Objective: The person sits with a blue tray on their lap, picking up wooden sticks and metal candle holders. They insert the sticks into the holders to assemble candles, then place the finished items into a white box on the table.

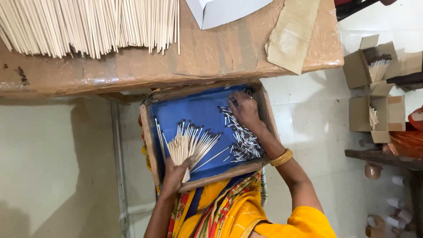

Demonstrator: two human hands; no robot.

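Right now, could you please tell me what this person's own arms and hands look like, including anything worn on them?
Both forearms are bare, with no gloves on the left hand or the right hand. The right wrist carries gold-coloured bangles. A bright yellow sleeve covers the right upper arm. No rings can be made out.

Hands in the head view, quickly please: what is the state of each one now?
Left hand: closed on a fanned bundle of thin sticks.
Right hand: fingers spread, resting on the pile of small tipped pieces; no clear grasp.

Two open brown cartons, apparently holding sticks, stand on the floor at right.
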